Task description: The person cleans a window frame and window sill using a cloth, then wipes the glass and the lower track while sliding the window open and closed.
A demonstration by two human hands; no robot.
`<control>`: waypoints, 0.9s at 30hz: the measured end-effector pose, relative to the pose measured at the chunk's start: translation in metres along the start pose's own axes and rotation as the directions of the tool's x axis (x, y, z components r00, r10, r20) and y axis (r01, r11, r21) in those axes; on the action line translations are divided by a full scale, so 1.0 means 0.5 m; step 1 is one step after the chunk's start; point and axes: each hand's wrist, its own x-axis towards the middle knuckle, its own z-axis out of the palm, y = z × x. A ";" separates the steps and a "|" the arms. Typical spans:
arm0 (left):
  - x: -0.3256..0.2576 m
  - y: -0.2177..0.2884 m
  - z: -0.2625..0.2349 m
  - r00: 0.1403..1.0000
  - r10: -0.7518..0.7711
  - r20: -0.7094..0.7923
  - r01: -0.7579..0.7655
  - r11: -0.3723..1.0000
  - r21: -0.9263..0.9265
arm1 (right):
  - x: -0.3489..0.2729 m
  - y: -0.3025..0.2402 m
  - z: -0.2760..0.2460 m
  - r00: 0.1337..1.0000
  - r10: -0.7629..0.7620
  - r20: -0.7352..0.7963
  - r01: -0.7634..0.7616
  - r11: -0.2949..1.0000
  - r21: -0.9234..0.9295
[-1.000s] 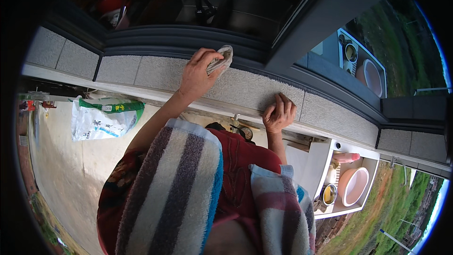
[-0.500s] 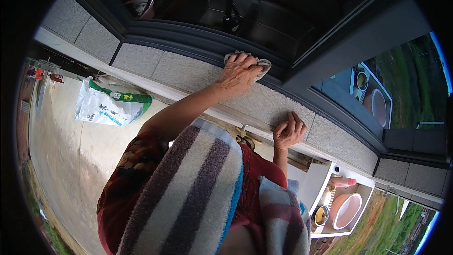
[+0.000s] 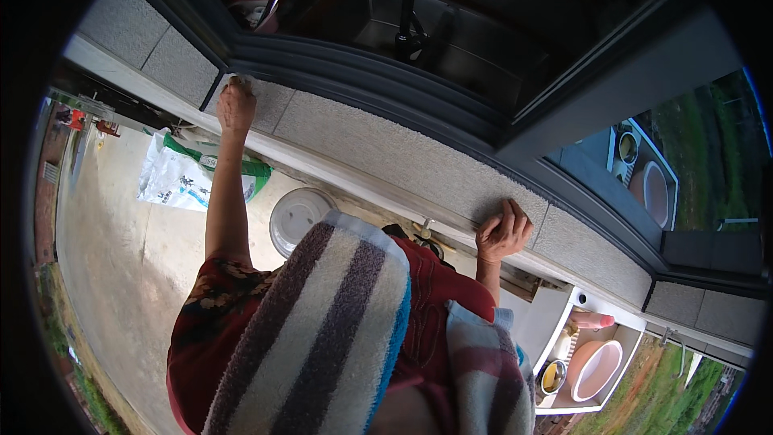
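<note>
looking down, we see the grey textured wall (image 3: pixel 386 141) running slantwise across the view, with the dark window frame (image 3: pixel 362 84) above it and a sink with a curved tap (image 3: pixel 419 0) behind the glass. a striped towel (image 3: pixel 322 338) hangs over our shoulders, filling the lower middle. on the concrete ground (image 3: pixel 121 217) to the left lies a white and green sack (image 3: pixel 197 177), and just beside it a round white lid (image 3: pixel 296 217). at lower right sits a white tray with a pink basin (image 3: pixel 594 366). our left hand (image 3: pixel 236 105) is stretched out along the wall, fingers curled closed around a pale cloth (image 3: pixel 240 80) pressed on the wall just under the frame. our right hand (image 3: pixel 503 232) holds nothing, fingers bent and resting on the wall's lower edge.
</note>
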 end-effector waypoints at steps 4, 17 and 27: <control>-0.048 0.337 -0.114 1.000 -0.007 0.030 0.025 0.750 -0.661 | -0.002 0.005 -0.012 0.999 -0.002 0.050 0.004 0.999 -0.033; -0.220 0.716 -0.069 0.718 0.686 -0.118 -0.608 0.536 -0.585 | -0.004 0.002 -0.009 1.000 0.006 0.007 -0.006 1.000 -0.014; -0.216 0.745 -0.079 0.636 0.771 0.038 -0.601 0.526 -0.602 | 0.014 -0.018 -0.017 0.999 0.025 -0.024 -0.024 1.000 0.014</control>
